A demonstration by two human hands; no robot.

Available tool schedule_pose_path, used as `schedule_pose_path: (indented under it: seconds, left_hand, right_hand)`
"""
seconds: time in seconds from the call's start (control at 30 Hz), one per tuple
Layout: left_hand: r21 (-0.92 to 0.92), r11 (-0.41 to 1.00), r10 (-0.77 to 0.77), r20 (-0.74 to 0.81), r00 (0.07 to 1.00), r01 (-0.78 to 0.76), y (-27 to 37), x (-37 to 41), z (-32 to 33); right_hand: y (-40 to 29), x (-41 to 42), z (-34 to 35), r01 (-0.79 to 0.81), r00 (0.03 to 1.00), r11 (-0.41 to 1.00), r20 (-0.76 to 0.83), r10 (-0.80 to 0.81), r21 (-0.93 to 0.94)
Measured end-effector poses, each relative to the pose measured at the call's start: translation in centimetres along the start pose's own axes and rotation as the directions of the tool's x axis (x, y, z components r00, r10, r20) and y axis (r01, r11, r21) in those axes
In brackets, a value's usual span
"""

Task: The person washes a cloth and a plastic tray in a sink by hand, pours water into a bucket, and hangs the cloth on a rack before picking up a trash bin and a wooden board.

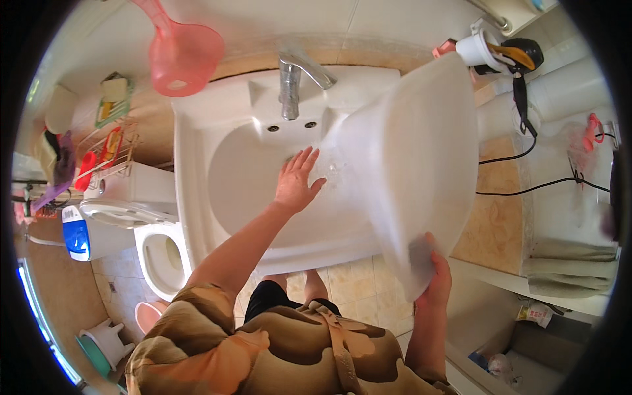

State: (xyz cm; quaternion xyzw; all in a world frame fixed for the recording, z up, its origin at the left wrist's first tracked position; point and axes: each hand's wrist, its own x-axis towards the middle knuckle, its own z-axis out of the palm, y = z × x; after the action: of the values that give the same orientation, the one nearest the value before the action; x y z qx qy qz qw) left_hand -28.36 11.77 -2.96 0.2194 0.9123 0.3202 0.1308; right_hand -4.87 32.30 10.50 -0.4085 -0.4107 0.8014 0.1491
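My right hand [434, 276] grips the lower rim of a large pale plastic basin [429, 133], which is tilted on its side over the right part of the white washbasin [197, 232]. My left hand [297, 181] is spread, palm down, over the washbasin's bowl and holds nothing. Splashing water [333, 170] shows between that hand and the tilted basin. Behind the bowl stands a chrome faucet [291, 86]; whether it runs is hard to tell. Blur hides part of the basin's near edge.
A pink plastic dipper [185, 59] hangs at the back left. Left of the washbasin are a toilet [163, 261], a wire rack [121, 145] and a white stool [106, 340]. At the right, a hair dryer [523, 54] sits by a white holder [476, 49], with black cords [533, 187] below.
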Motion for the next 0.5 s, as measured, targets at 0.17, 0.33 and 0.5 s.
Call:
schedule_pose_path:
  seconds: [0.17, 0.33, 0.5]
  left_hand:
    - [-0.892, 0.387, -0.173, 0.177, 0.969, 0.232, 1.1, -5.9, -10.3]
    - [-0.988, 0.134, 0.021, 0.077, 0.997, 0.073, 2.1, -11.4, -17.2]
    - [-0.712, 0.651, -0.314, 0.064, 0.947, 0.263, 1.1, -14.6, -16.6]
  right_hand:
    - [-1.0, 0.2, 0.4, 0.089, 0.989, 0.982, 0.134, -0.067, -0.167]
    - [-0.6, 2.6, 0.7, 0.161, 0.981, 0.908, 0.166, -0.103, -0.387]
    - [0.5, 5.1, 4.0, 0.309, 0.939, 0.750, 0.312, -0.143, -0.585]
